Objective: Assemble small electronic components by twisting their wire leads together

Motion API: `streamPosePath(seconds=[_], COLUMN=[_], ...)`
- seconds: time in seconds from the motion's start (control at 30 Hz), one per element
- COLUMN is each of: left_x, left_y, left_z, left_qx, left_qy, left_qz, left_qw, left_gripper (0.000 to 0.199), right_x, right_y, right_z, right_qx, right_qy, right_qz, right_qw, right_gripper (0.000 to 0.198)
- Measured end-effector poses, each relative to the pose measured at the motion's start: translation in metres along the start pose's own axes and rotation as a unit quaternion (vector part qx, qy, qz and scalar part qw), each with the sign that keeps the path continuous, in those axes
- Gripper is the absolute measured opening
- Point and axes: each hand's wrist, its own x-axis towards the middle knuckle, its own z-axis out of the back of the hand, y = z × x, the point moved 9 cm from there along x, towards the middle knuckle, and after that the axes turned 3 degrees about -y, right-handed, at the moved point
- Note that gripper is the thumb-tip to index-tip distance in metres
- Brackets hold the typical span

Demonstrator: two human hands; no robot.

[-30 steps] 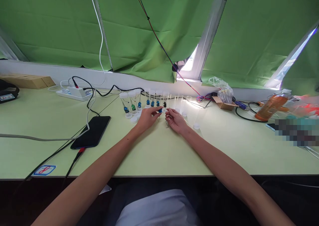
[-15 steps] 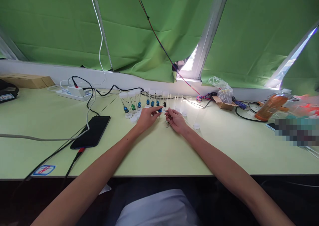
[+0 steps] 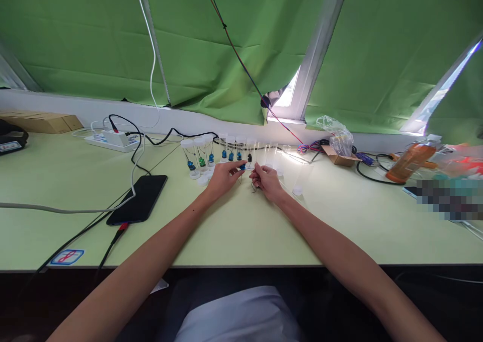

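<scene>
Between the thumb and fingers of my left hand (image 3: 223, 179) is a small blue part (image 3: 242, 167), from which a thin, light stem reaches to the right. My right hand (image 3: 267, 181) pinches the far end of that stem. Below the right fingers a thin, bent metallic piece (image 3: 253, 187) sticks out; its kind is too small to make out. Just behind my hands stand several clear tubes (image 3: 199, 151) with blue, green or black parts on thin dark stems inside. Beside the left hand lies a white cap (image 3: 203, 180).
Clear tubes (image 3: 269, 153) stand behind my right hand, and another tube (image 3: 298, 183) is to its right. At left lie a black phone (image 3: 138, 199) with a cable and a power strip (image 3: 109, 142). An orange bottle (image 3: 411, 161) and a small carton (image 3: 339, 157) are at right.
My right fingers have curled in a little around the stem, and the metallic piece beneath them has shifted slightly. My left hand is almost still.
</scene>
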Motion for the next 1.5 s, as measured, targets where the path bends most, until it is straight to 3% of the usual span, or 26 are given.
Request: streamPosePath(seconds=[0.8, 1.27, 1.5], left_x=[-0.001, -0.001, -0.001], left_y=[-0.002, -0.005, -0.004], left_z=[0.0, 0.0, 0.0], left_qx=[0.007, 0.006, 0.007], left_qy=[-0.003, -0.004, -0.003], left_qz=[-0.002, -0.021, -0.012], left_qw=[1.0, 1.0, 1.0], left_gripper=[0.032, 0.029, 0.03], right_x=[-0.001, -0.002, -0.002], right_y=[0.0, -0.006, 0.006], right_z=[0.003, -0.002, 0.002], right_qx=[-0.084, -0.022, -0.085], right_qy=[-0.011, 0.02, -0.007], right_qz=[-0.007, -0.056, 0.01], right_qw=[0.996, 0.998, 0.996], right_gripper=[0.037, 0.028, 0.033])
